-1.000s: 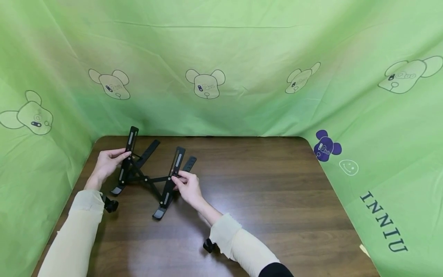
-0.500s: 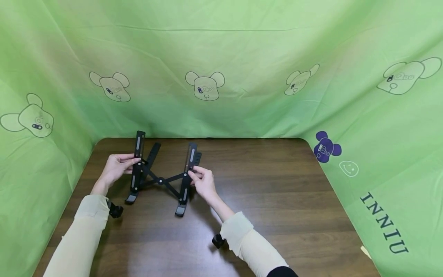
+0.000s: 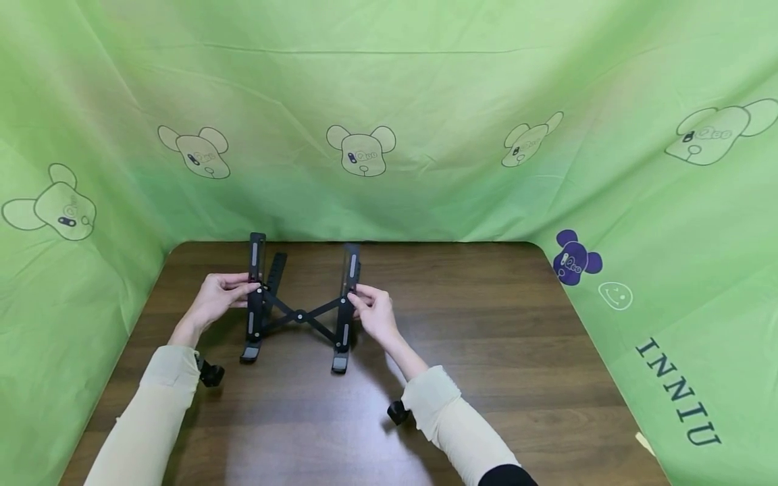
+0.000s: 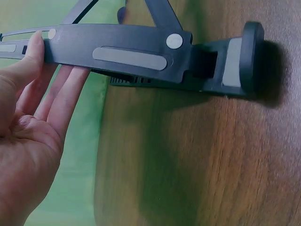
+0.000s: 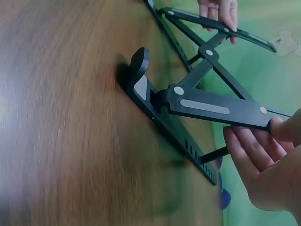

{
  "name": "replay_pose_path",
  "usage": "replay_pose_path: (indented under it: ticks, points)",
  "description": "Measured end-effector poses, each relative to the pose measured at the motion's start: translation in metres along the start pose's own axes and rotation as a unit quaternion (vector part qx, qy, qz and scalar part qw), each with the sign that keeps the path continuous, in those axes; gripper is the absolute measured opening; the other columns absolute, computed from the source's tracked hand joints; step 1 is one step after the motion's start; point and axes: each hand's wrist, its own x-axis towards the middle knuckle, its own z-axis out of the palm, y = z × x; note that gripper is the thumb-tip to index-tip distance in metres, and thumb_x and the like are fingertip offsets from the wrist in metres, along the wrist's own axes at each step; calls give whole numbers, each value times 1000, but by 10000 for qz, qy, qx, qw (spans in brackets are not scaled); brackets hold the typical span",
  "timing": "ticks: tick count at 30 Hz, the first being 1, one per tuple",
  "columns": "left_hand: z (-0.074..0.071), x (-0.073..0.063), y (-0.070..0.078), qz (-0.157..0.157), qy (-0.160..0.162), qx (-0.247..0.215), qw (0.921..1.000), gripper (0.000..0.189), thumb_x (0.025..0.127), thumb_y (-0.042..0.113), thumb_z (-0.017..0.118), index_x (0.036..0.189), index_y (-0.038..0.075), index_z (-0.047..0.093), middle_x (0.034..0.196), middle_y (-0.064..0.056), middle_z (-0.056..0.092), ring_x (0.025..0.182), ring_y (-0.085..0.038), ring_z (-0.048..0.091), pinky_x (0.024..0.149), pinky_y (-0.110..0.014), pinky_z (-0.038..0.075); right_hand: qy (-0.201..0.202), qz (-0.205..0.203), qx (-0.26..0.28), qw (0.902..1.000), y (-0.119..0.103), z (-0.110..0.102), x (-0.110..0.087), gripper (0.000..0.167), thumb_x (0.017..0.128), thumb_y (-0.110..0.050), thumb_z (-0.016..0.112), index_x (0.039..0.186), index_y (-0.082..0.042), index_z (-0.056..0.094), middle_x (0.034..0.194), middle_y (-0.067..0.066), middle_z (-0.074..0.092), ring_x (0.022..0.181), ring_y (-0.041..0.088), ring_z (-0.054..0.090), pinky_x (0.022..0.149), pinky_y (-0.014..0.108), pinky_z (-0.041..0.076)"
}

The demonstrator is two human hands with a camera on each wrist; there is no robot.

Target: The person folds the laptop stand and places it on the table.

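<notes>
A black folding laptop stand (image 3: 300, 316) stands spread on the table, its two side rails joined by crossed bars. Its left rail (image 4: 127, 54) carries a grey pad strip, and my left hand (image 3: 221, 297) pinches that rail between thumb and fingers near its middle. On the opposite side, my right hand (image 3: 373, 312) pinches the right rail (image 5: 211, 107), thumb on top and fingers beneath. Slotted base bars (image 5: 174, 136) lie below the rails, with upturned lips (image 5: 139, 63) at the near ends. A thin strut links the right rail to its base.
The brown wooden table (image 3: 486, 337) extends to the right and in front of the stand. A green printed cloth (image 3: 425, 189) hangs around its back and sides. Black wrist cameras (image 3: 211, 372) sit below both wrists.
Both hands have moved to the right with the laptop stand. It has turned from a slant to nearly square with the table's back edge. Both hands keep their grip.
</notes>
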Motion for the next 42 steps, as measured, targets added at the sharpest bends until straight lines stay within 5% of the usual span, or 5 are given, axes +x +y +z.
replay_pose_path:
  ticks: [6,11,15,21,42]
  points:
    - [6,1,4,30,-162,164,9997,46,108,-1,66,147,-23,53,110,14,81,90,8,75,79,-19,66,103,-27,-140,9998,4,-10,2,31,105,-1,70,133,12,72,99,34,80,75,47,79,76,65,67]
    - [11,1,4,97,-342,136,9993,45,107,-4,65,146,-23,53,119,8,81,94,7,75,81,-20,67,165,-5,-102,9998,7,-17,4,31,105,0,70,133,11,72,104,34,80,64,25,77,74,60,68]
    - [16,2,4,96,-365,202,9991,44,107,-5,64,147,-21,55,130,-10,78,95,7,75,83,-21,67,151,8,30,9999,9,-22,6,30,105,1,69,132,13,72,107,35,79,60,12,72,73,59,69]
    - [27,4,6,89,-282,255,9992,42,107,-5,65,146,-20,57,139,-33,67,93,7,75,83,-22,67,244,-16,66,9997,12,-31,8,29,104,2,70,131,13,73,104,36,79,60,18,74,71,59,69]
    - [54,12,8,5,145,228,9996,43,106,-4,67,146,-17,58,139,-36,65,85,8,74,79,-21,67,306,-74,129,9994,20,-52,13,27,103,7,69,129,15,73,107,38,77,57,10,70,67,59,67]
